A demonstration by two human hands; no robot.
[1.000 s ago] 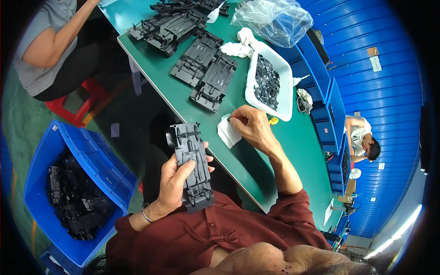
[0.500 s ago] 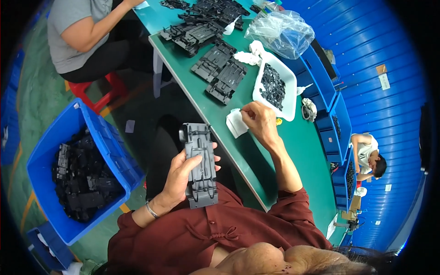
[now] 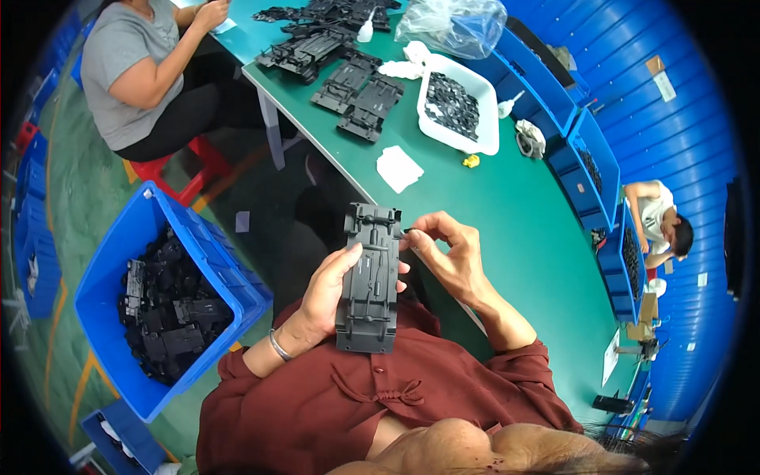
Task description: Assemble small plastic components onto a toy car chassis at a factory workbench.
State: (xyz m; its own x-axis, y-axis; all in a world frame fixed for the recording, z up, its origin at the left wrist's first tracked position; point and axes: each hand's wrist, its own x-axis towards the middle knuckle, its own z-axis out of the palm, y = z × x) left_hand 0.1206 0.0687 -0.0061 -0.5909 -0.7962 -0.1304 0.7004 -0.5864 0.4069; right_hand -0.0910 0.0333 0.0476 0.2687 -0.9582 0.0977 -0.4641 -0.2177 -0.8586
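Observation:
My left hand (image 3: 323,291) is wrapped round a long black plastic toy-car chassis (image 3: 370,277), its ribbed face up, in front of my body. Beside the far right corner of the chassis, my right hand (image 3: 455,257) pinches a small black part (image 3: 409,231) between thumb and forefinger. The part is too small to make out its exact kind. Beyond my hands, a white paper sheet (image 3: 400,169) and a small yellow scrap (image 3: 471,161) lie on the green table (image 3: 514,237). More black chassis (image 3: 370,107) lie farther off.
A white tray (image 3: 488,131) holds small black pieces. Close by are a dropper bottle (image 3: 511,104) and a clear plastic bag (image 3: 455,28). A blue crate (image 3: 245,293) of black parts stands at left. One person (image 3: 134,71) sits far left, another (image 3: 657,222) at right.
My right hand has come from the paper on the table back to the chassis, with a small black part in its fingertips. My left hand has turned the chassis a little. The view has shifted.

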